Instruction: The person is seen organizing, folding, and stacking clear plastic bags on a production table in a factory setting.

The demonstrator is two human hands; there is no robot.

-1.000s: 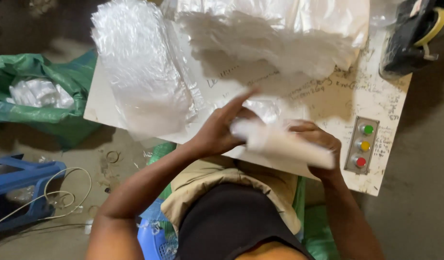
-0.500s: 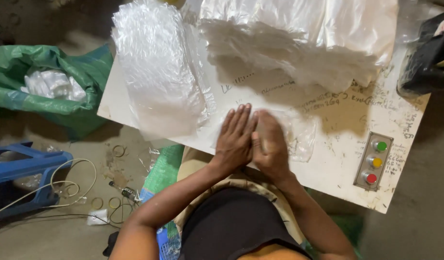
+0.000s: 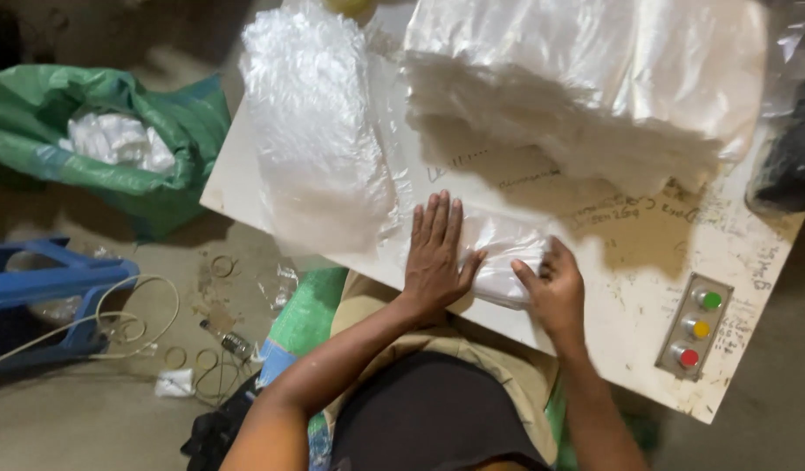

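My left hand [image 3: 435, 255] lies flat, fingers together, pressing on the left end of a small folded clear plastic bag [image 3: 500, 262] on the white worktable [image 3: 647, 288]. My right hand [image 3: 552, 290] grips the bag's right end, fingers curled around its edge. A tall pile of clear plastic bags [image 3: 319, 131] stands just left of my hands. A wider stack of plastic sheets [image 3: 594, 83] fills the table's far side.
A button box with green, yellow and red buttons [image 3: 692, 324] sits on the table's right near edge. A green sack holding white plastic [image 3: 106, 139] lies on the floor at left, beside a blue stool [image 3: 44, 288], wire and rubber bands [image 3: 158, 331].
My hands were pressed together on the bag. They have spread apart: the left hand stays flat, the right hand has slid right and curled round the bag's end.
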